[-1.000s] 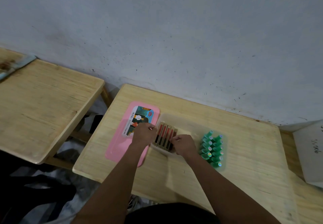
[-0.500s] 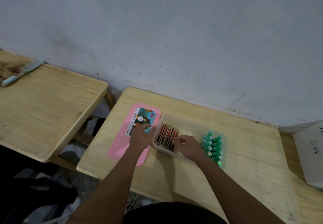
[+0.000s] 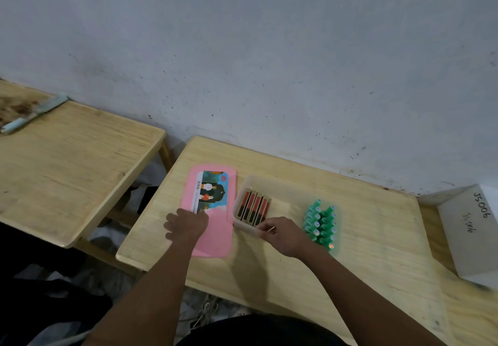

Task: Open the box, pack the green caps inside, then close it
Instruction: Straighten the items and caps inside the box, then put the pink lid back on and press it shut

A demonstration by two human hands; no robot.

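Note:
A clear plastic box (image 3: 280,184) stands open in the middle of the wooden table (image 3: 377,237). Several red and black sticks (image 3: 252,206) lie in its left part. Its pink lid (image 3: 215,237), with a picture label, lies flat to the left of the box. My left hand (image 3: 187,224) rests on the lid's near left part, fingers spread. My right hand (image 3: 283,233) touches the box's near wall, fingers pinched on its rim. A cluster of green caps (image 3: 320,223) stands to the right of the box, beside my right wrist.
A second wooden table (image 3: 67,165) stands to the left across a gap, with a pale blue comb (image 3: 32,115) at its far edge. A white carton (image 3: 474,227) with handwriting sits at the right. A grey wall rises behind both tables.
My left hand has moved off the box's left wall and out onto the pink lid. My right hand has stayed at the box's near edge. The camera tilted slightly.

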